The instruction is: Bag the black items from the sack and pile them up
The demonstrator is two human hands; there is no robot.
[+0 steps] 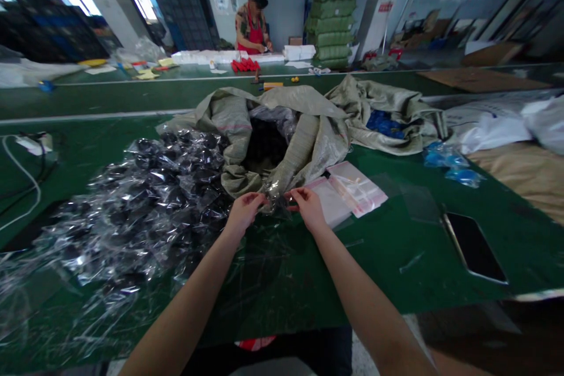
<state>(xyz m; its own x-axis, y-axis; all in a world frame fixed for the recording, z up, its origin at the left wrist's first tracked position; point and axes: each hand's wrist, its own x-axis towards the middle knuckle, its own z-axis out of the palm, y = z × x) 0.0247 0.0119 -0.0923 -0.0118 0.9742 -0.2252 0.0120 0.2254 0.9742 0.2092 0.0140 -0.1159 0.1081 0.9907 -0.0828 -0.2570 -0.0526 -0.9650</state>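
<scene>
Between my two hands is a small clear plastic bag (277,202), crinkled and shiny; what is inside it I cannot make out. My left hand (247,210) pinches its left side and my right hand (306,205) pinches its right side. Just beyond them an open woven sack (304,147) shows dark contents in its mouth. To the left lies a large heap of black items in clear wrappers (150,205). Flat stacks of clear plastic bags (356,188) lie right beside my right hand.
A smartphone (476,247) lies at the right. Behind it are blue wrapped pieces (453,161) and a second woven sack (396,111) with blue contents. A white cable (33,179) runs along the left edge. Across the tables a person in a red apron (253,29) works.
</scene>
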